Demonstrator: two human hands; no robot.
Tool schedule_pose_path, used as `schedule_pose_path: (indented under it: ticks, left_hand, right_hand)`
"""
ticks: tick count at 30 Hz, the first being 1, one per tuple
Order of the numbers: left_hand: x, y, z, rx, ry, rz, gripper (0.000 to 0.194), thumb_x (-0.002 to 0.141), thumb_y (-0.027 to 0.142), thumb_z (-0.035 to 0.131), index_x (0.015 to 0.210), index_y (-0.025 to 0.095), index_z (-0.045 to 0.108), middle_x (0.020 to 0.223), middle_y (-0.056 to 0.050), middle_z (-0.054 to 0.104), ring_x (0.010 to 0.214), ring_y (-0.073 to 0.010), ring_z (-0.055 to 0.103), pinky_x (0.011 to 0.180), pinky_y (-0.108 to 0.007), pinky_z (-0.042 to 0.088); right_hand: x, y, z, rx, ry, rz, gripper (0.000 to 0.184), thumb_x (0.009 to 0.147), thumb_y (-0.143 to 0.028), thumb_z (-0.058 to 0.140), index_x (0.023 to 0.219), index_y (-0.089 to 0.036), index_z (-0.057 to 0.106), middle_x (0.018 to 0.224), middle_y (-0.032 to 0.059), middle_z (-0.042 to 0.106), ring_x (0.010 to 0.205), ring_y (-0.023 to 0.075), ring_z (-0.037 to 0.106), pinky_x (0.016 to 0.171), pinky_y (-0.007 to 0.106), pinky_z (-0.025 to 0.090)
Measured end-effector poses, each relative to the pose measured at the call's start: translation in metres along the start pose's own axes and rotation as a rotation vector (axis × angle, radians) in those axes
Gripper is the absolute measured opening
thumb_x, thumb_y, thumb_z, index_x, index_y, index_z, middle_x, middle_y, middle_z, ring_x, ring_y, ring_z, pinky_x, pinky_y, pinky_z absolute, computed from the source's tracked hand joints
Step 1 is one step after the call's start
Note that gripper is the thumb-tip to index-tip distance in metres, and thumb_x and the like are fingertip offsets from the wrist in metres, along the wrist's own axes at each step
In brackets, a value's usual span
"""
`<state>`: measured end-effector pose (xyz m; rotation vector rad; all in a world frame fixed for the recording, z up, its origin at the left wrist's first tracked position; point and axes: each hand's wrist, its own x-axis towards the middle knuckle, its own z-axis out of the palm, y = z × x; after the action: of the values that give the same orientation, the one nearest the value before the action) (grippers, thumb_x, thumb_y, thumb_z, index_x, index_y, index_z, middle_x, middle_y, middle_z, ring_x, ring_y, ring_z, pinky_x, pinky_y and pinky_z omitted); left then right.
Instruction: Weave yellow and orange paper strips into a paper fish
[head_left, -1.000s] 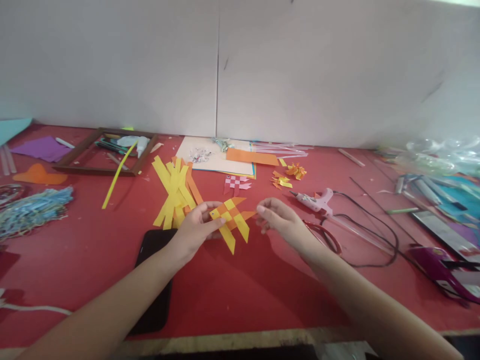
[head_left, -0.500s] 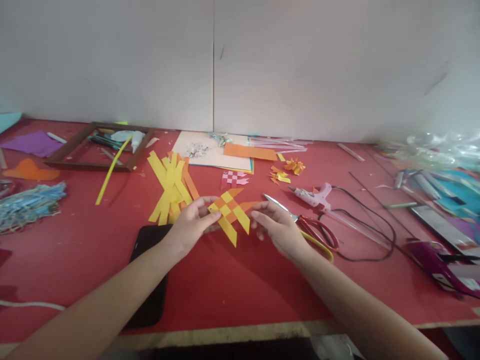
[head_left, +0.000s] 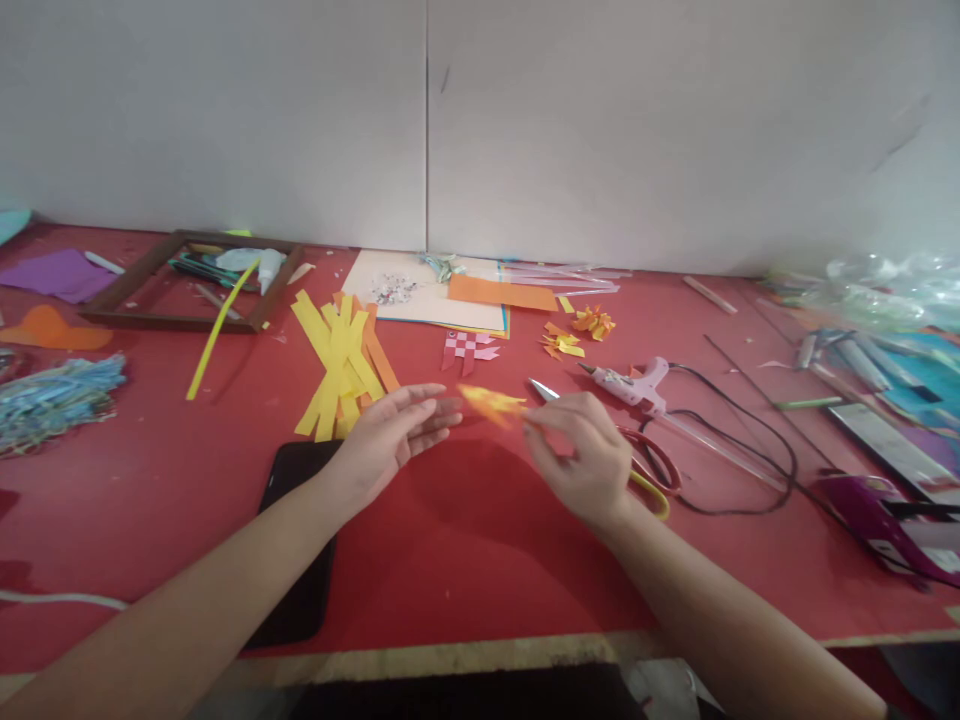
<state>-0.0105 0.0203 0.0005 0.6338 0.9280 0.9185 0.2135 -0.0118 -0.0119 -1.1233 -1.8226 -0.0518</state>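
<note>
Between my hands, above the red table (head_left: 450, 560), is a woven paper fish (head_left: 491, 402) in yellow and orange, blurred by motion and seen nearly edge-on. My right hand (head_left: 581, 455) pinches its right end between thumb and fingers. My left hand (head_left: 401, 430) is apart from the fish on its left side, fingers stretched out and holding nothing. Scissors (head_left: 649, 465) with red and yellow handles lie partly hidden behind my right hand. Beyond the fish lies a smaller pink and red woven paper fish (head_left: 466, 350).
Yellow paper strips (head_left: 337, 365) and a black phone (head_left: 292, 560) lie by my left hand. A pink glue gun (head_left: 630, 385) with a black cord is at right. A brown frame (head_left: 135, 290) stands at back left, and orange-yellow paper scraps (head_left: 592, 323) lie behind the scissors.
My left hand has let go of the yellow and orange paper fish and spread its fingers. The fish has turned from face-up to nearly edge-on, now in my right hand.
</note>
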Motion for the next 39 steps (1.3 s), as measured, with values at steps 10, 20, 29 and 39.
schedule_pose_path:
  ticks: [10, 20, 29, 39]
  left_hand:
    - [-0.005, -0.007, -0.004, 0.315, -0.069, 0.116, 0.049, 0.082, 0.031, 0.073, 0.125, 0.023, 0.052, 0.086, 0.000, 0.069, 0.079, -0.0137, 0.067, 0.077, -0.029, 0.057]
    - [-0.008, -0.011, -0.004, 0.349, -0.050, 0.066, 0.032, 0.079, 0.036, 0.074, 0.103, 0.019, 0.062, 0.090, -0.003, 0.069, 0.080, -0.0172, 0.069, 0.067, -0.029, 0.060]
    - [-0.010, -0.010, -0.002, 0.458, -0.038, 0.040, 0.027, 0.080, 0.037, 0.072, 0.098, 0.020, 0.062, 0.086, -0.004, 0.070, 0.078, -0.0180, 0.068, 0.058, -0.024, 0.056]
    - [-0.010, -0.008, -0.002, 0.542, -0.059, 0.052, 0.023, 0.079, 0.038, 0.071, 0.089, 0.020, 0.060, 0.078, -0.001, 0.067, 0.067, -0.0148, 0.065, 0.056, -0.024, 0.053]
  right_hand:
    - [-0.007, -0.023, 0.010, 0.107, -0.289, -0.332, 0.025, 0.082, -0.035, 0.070, 0.103, -0.024, 0.067, 0.098, 0.0067, 0.067, 0.095, 0.0221, 0.058, 0.085, 0.039, 0.049]
    - [0.032, 0.080, -0.054, -0.365, -0.207, 0.232, 0.019, 0.084, -0.019, 0.056, 0.097, -0.023, 0.069, 0.098, 0.0104, 0.070, 0.092, 0.0245, 0.062, 0.082, 0.040, 0.044]
    - [0.029, 0.189, -0.106, -0.349, -0.530, 0.347, 0.054, 0.055, 0.005, 0.047, 0.095, -0.019, 0.074, 0.098, 0.0140, 0.074, 0.086, 0.0251, 0.066, 0.074, 0.038, 0.045]
    - [0.056, 0.170, -0.133, -0.189, -0.522, 0.363, 0.032, 0.073, -0.002, 0.064, 0.101, -0.015, 0.070, 0.093, 0.0126, 0.074, 0.076, 0.0152, 0.068, 0.067, 0.031, 0.048]
